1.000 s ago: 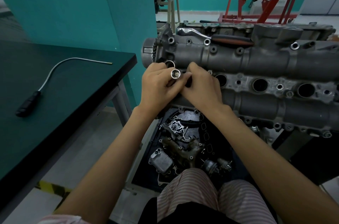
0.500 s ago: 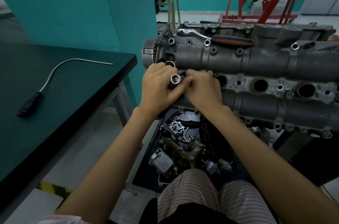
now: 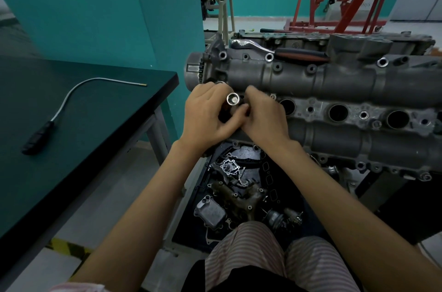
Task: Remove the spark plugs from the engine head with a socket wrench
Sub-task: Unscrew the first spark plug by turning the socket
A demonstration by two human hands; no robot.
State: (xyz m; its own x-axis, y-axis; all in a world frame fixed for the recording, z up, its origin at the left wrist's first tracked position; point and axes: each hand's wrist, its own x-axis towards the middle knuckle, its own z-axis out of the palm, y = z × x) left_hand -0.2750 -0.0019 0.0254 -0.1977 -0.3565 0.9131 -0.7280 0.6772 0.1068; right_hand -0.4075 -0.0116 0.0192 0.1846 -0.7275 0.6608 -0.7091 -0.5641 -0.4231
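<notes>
Engine head [image 3: 334, 91] beside dark table [image 3: 71, 124], teal walls; left hand [image 3: 208, 117] and right hand [image 3: 263, 119] pinch socket [image 3: 233, 99]

Hands [image 3: 235, 116] hide the socket's [image 3: 232, 99] lower end

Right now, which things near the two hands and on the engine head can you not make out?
All in the head view:
- First plug well: hidden by the left hand and right hand.
- Lower part of the socket: hidden by fingers; a spark plug inside cannot be told.
- Open wells: too dark to see plugs.
- Engine head: cut by the right edge.
- Ratchet wrench: drive end too small.
</notes>
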